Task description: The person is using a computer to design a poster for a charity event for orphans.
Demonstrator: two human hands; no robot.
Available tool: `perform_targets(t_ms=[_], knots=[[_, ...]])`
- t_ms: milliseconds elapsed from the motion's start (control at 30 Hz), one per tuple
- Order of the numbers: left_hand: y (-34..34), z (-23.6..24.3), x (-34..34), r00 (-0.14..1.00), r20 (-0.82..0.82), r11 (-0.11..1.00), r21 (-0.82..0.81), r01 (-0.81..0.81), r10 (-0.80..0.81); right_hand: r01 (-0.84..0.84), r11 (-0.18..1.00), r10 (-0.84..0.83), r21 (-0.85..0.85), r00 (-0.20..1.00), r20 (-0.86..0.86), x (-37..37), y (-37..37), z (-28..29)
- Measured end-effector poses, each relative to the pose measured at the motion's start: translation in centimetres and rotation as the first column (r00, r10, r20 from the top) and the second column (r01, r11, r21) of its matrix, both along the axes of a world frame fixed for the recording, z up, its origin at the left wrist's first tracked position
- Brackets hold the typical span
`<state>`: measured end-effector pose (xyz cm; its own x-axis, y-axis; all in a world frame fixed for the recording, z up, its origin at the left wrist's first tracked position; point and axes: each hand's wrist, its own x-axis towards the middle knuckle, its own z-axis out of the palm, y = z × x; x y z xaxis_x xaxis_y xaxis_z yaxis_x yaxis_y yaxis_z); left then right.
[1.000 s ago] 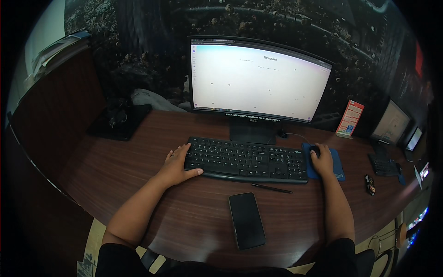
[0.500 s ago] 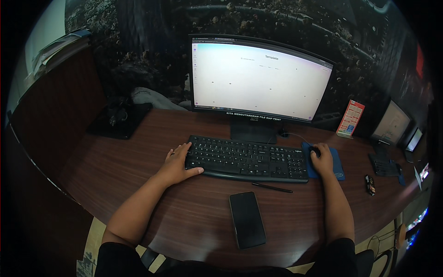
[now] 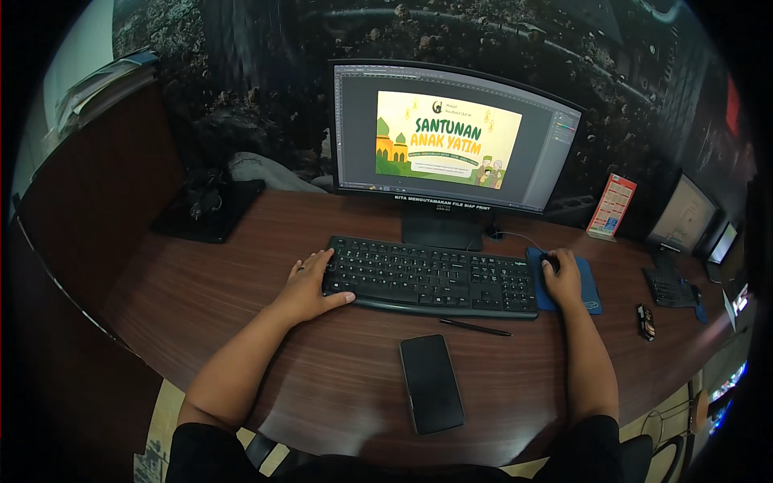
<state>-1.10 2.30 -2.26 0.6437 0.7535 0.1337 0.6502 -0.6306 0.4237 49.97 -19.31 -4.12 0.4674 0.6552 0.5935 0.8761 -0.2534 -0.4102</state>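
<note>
My left hand (image 3: 308, 286) rests, fingers apart, on the left end of the black keyboard (image 3: 427, 278). My right hand (image 3: 562, 278) grips a black mouse (image 3: 548, 262) on a blue mouse pad (image 3: 586, 294), just right of the keyboard. Behind them stands a curved monitor (image 3: 358, 137), showing a colorful green, yellow and cream design in an editing window. A thin black pen (image 3: 475, 328) lies below the keyboard, and a dark phone (image 3: 431, 382) lies nearer me, between my forearms.
The wooden desk (image 3: 338, 386) has a wooden partition (image 3: 88, 233) at left with papers (image 3: 97, 92) on top and a black device (image 3: 201, 209) beside it. At right are an orange-white calendar (image 3: 609, 205), a small black pack (image 3: 646, 322), another screen (image 3: 683, 213) and another keyboard (image 3: 672, 290).
The monitor has switched from a mostly white page to a colorful design in a dark editing window. My hands have not visibly moved.
</note>
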Motion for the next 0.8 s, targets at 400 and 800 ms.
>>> perform_targets(t_ms=[400,800], knots=[[0.2,-0.2,-0.1,1.000,-0.008,1.000,0.003,0.001,-0.001,0.155,0.987,-0.156,-0.043,0.987,-0.037,-0.8,0.0,0.7],[0.2,0.0,-0.1,1.000,0.016,1.000,-0.004,0.006,-0.006,0.151,0.988,-0.151,0.008,0.987,-0.064,-0.2,0.0,0.0]])
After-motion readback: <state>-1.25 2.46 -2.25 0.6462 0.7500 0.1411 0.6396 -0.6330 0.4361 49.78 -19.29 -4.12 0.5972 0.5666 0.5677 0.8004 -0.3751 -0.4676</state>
